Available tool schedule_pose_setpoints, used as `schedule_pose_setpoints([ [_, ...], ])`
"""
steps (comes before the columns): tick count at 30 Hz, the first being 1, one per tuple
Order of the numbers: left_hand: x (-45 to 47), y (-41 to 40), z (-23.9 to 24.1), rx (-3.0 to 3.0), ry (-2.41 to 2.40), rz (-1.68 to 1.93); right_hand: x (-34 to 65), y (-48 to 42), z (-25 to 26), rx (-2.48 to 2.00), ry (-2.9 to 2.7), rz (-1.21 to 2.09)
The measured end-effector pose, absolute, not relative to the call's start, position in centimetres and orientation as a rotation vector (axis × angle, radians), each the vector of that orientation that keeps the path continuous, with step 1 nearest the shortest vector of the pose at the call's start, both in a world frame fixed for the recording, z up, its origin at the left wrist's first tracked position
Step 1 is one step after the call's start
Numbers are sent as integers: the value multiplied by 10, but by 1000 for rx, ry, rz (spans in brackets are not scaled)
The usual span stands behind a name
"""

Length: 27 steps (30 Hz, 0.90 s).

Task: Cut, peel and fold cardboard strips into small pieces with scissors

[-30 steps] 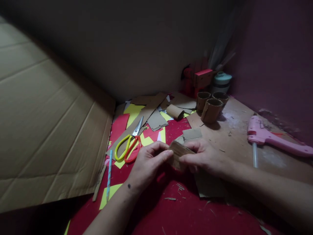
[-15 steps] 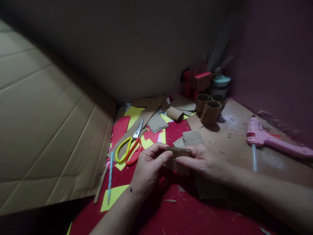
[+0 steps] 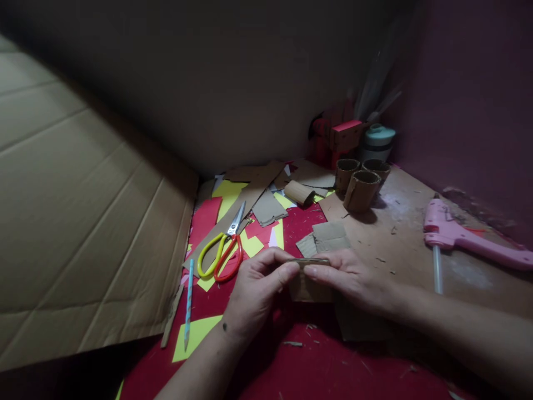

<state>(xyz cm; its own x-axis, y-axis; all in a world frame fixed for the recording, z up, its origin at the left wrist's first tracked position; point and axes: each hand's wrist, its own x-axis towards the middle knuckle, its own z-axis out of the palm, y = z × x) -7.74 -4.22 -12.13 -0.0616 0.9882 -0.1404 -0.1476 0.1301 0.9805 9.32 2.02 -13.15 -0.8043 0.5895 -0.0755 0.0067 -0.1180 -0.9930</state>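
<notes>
My left hand and my right hand meet at the middle of the view, fingers pinched on a small piece of brown corrugated cardboard. The piece stands edge-up between my thumbs and forefingers, its lower part hanging below them over the red surface. Yellow-and-orange-handled scissors lie just left of my left hand. A blue pencil lies further left.
Cardboard rolls stand at the back, with a teal-lidded pot and a red box behind them. A pink glue gun lies at right on a brown board. A large cardboard sheet fills the left. Yellow, red and brown scraps litter the middle.
The cardboard piece has been turned from lying nearly flat to standing on edge between my fingers. Both hands stayed in about the same place.
</notes>
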Motion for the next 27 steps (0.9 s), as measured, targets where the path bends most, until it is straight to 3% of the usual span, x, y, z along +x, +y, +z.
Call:
schedule_pose_setpoints([
  [6, -81, -39, -122, 908, 1141, 1126, 91, 22, -132, -738, -1712, 2063],
  [17, -80, -36, -128, 798, 1270, 1265, 86, 28, -138, -738, -1484, 2266],
  [27, -92, -37, -120, 1063, 1225, 874, 86, 29, -139, -874, -1397, 2105],
])
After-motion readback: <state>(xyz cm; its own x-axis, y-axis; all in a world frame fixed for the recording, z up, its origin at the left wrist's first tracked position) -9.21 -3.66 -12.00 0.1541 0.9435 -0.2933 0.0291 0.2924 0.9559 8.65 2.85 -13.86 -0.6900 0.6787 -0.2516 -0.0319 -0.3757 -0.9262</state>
